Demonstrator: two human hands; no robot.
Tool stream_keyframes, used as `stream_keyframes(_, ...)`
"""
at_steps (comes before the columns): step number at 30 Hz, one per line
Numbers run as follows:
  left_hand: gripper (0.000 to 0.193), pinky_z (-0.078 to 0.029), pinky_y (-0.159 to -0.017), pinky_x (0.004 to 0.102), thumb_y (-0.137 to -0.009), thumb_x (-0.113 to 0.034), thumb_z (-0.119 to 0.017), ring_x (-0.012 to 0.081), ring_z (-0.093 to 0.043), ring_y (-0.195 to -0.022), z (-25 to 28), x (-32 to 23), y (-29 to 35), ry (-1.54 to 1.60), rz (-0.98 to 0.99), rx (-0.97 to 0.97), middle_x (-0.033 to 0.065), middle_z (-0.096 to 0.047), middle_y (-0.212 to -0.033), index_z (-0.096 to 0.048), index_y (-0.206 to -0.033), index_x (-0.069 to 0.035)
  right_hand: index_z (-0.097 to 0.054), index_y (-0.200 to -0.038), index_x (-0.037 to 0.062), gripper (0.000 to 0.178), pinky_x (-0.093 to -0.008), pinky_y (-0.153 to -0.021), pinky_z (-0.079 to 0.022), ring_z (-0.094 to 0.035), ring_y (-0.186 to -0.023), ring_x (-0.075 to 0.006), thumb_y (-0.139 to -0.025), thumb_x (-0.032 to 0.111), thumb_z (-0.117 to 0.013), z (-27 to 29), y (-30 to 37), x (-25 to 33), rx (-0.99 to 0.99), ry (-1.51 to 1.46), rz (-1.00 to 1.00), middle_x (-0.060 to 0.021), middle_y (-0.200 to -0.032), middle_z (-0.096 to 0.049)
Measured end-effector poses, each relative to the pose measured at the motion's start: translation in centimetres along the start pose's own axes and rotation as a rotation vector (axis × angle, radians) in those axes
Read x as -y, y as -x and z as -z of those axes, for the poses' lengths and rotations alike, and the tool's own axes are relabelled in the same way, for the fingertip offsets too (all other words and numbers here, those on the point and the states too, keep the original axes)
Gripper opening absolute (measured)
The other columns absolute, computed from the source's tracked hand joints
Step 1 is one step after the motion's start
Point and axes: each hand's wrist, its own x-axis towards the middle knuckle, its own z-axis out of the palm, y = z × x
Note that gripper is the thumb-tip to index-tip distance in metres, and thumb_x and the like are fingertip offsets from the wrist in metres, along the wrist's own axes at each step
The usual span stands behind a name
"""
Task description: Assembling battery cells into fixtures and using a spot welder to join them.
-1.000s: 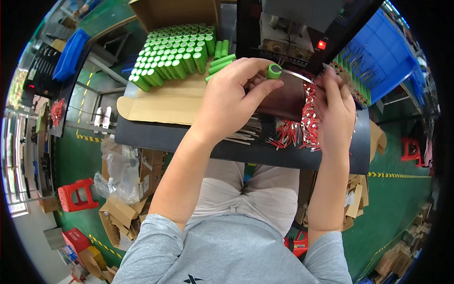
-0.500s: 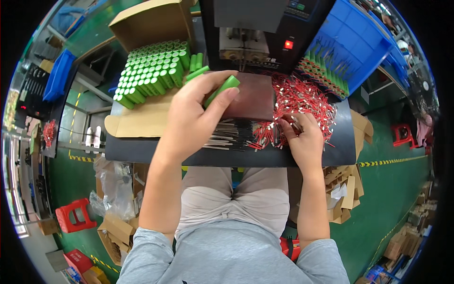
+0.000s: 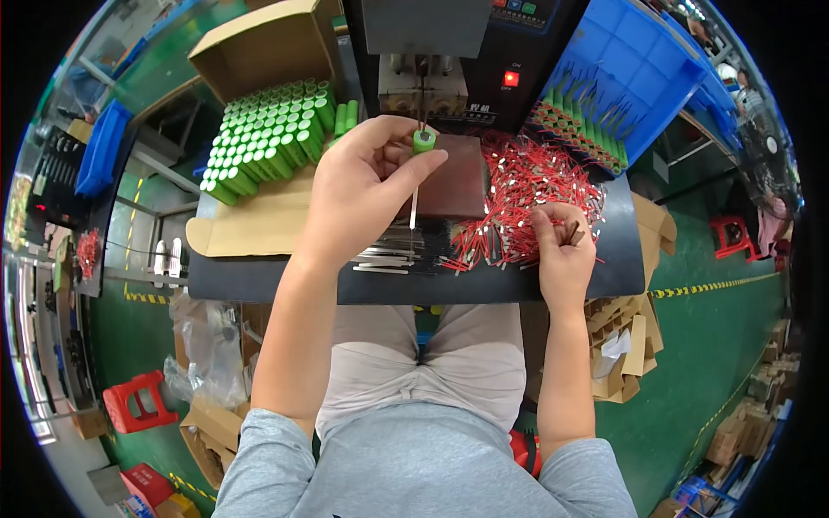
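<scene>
My left hand (image 3: 354, 194) grips a green battery cell (image 3: 424, 143), its end turned up right at the two thin electrodes (image 3: 423, 110) of a black spot welder (image 3: 484, 82). A pale metal strip (image 3: 414, 207) runs down from below the thumb, over the edge of a brown block (image 3: 453, 186). Whether it joins the cell is hidden. My right hand (image 3: 568, 255) is closed at the right side of a pile of red wires with silvery tabs (image 3: 540, 194). Something small and brownish shows between its fingers, too small to name.
Rows of green cells (image 3: 268, 134) stand on cardboard at the left, before an open carton (image 3: 263, 47). Dark leads with metal strips (image 3: 393, 250) lie near the table's front edge. At the right, a blue bin (image 3: 635, 78) holds green cells with upright leads (image 3: 583, 129).
My left hand has turned the cell from lying tilted to end-up at the electrodes. My right hand has drawn back from the wire pile, to the right. The view has shifted slightly.
</scene>
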Motion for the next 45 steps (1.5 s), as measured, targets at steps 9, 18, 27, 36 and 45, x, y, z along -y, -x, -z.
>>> stream_keyframes(9,0.035,-0.055,-0.069,0.0264,-0.091,-0.015,-0.084,0.0101,-0.067,-0.075,0.3,-0.5,-0.2,-0.074,0.027,0.064,0.0062,-0.071,-0.088,-0.071,-0.117,0.005,-0.070,-0.109,0.0004,0.018,-0.0239,-0.078,-0.048,-0.062,-0.083,-0.0071,-0.107,0.018,-0.067,-0.7,-0.9,0.7,0.005,-0.147,0.021,-0.0011,-0.091,-0.070)
stream_keyframes(18,0.024,-0.054,-0.068,0.0215,-0.097,-0.008,-0.077,0.0051,-0.065,-0.074,0.3,-0.2,-0.1,-0.144,0.003,0.069,0.0008,-0.072,-0.086,-0.071,-0.117,0.002,-0.075,-0.122,0.0001,0.023,-0.0211,-0.051,-0.021,-0.033,-0.057,0.0023,-0.106,0.016,-0.067,-4.3,-3.1,8.8,0.185,-0.293,0.058,0.0108,-0.075,-0.056)
stream_keyframes(27,0.025,-0.055,-0.069,0.0219,-0.096,-0.005,-0.077,0.0055,-0.066,-0.076,0.4,0.1,-0.1,-0.154,-0.081,0.062,0.0009,-0.073,-0.088,-0.070,-0.118,0.002,-0.076,-0.115,-0.0015,0.017,-0.0214,-0.078,-0.054,-0.071,-0.087,-0.0073,-0.099,0.005,-0.073,-6.7,-4.5,10.8,0.236,-0.435,0.089,-0.0049,-0.099,-0.078)
stream_keyframes(36,0.029,-0.055,-0.068,0.0227,-0.093,-0.005,-0.079,0.0060,-0.066,-0.075,0.5,-0.5,0.0,-0.185,-0.068,0.040,0.0019,-0.071,-0.086,-0.069,-0.120,0.003,-0.079,-0.105,0.0007,0.012,-0.0181,-0.057,-0.036,-0.045,-0.063,0.0021,-0.094,0.003,-0.079,-7.0,-4.9,10.3,0.201,-0.204,0.202,0.0082,-0.076,-0.065)
stream_keyframes(45,0.031,-0.055,-0.068,0.0237,-0.092,-0.006,-0.081,0.0074,-0.066,-0.074,0.4,0.0,-0.2,-0.203,-0.102,0.044,0.0028,-0.071,-0.084,-0.069,-0.119,0.004,-0.080,-0.105,0.0018,0.013,-0.0200,-0.054,-0.029,-0.038,-0.060,0.0022,-0.093,0.000,-0.078,-7.1,-5.0,10.2,0.194,-0.218,0.256,0.0104,-0.072,-0.059)
